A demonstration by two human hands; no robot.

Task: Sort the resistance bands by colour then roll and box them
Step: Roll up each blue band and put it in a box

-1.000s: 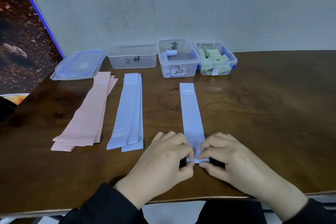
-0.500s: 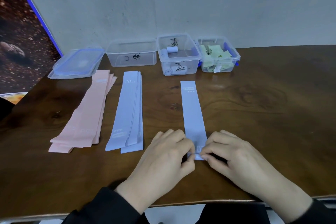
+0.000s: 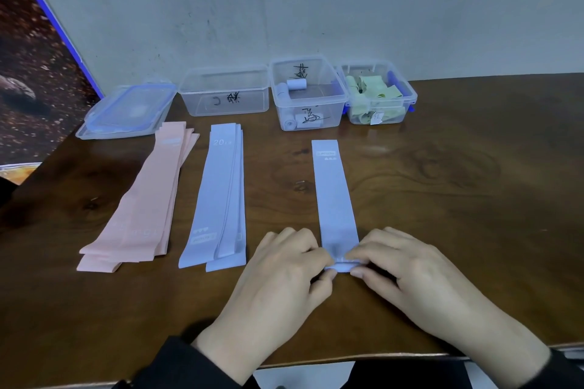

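A single light blue band [image 3: 333, 196] lies flat on the brown table [image 3: 458, 199], pointing away from me. Its near end is curled into a small roll [image 3: 342, 266]. My left hand [image 3: 278, 287] pinches the roll's left side and my right hand [image 3: 410, 275] pinches its right side. To the left lie a stack of blue bands [image 3: 221, 196] and a stack of pink bands [image 3: 142, 205]. At the back stand three clear boxes: an empty one [image 3: 226, 93], one with rolled blue bands [image 3: 308, 93], one with green bands [image 3: 377, 93].
A clear lid with blue clips [image 3: 126, 112] lies at the back left beside the boxes. A grey wall runs behind the table. A dark patterned panel [image 3: 28, 73] stands at the left. The table's front edge is just under my wrists.
The near end of the single blue band has been turned over into a small roll between my fingertips. Both hands stay at that end.
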